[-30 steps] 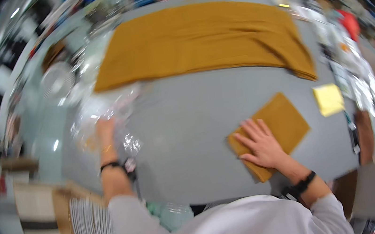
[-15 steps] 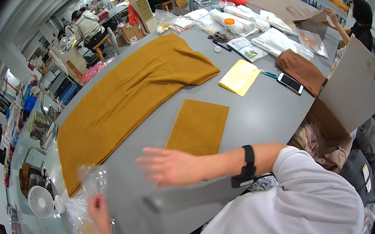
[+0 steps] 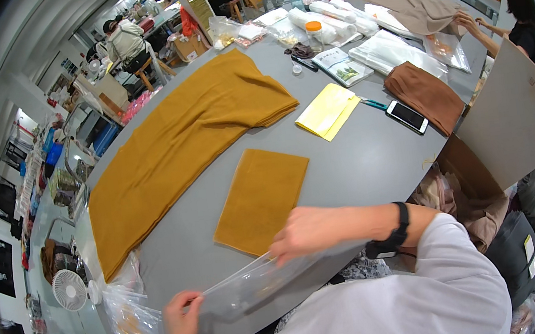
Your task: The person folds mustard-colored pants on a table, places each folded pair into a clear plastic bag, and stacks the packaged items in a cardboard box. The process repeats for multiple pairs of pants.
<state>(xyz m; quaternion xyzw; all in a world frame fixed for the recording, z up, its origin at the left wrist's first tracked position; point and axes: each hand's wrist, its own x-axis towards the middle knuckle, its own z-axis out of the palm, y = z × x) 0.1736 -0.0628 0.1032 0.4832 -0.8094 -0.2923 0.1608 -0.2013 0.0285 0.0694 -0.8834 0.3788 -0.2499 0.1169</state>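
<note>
A clear plastic bag (image 3: 246,289) is stretched between my two hands at the table's near edge. My left hand (image 3: 183,319) pinches one end of it, while the fingers of my right hand (image 3: 298,232) are closed on its upper edge at the other end. Just beyond the bag lies a mustard fabric panel (image 3: 261,198), folded into a flat rectangle; my right hand is close to its near corner. Farther back spreads a long mustard cloth (image 3: 184,151), laid in layers with soft creases.
More clear bags (image 3: 133,323) lie at the table's left edge, near a white fan (image 3: 69,290). To the right are a yellow folded sheet (image 3: 326,112), a phone (image 3: 408,117), brown cloth (image 3: 426,95) and an open carton (image 3: 511,121). A co-worker (image 3: 522,18) handles beige fabric at far right.
My left hand has taken a clear bag from the left edge and moved right with it. My right hand, open before, has come nearer and closed on the bag's other end.
</note>
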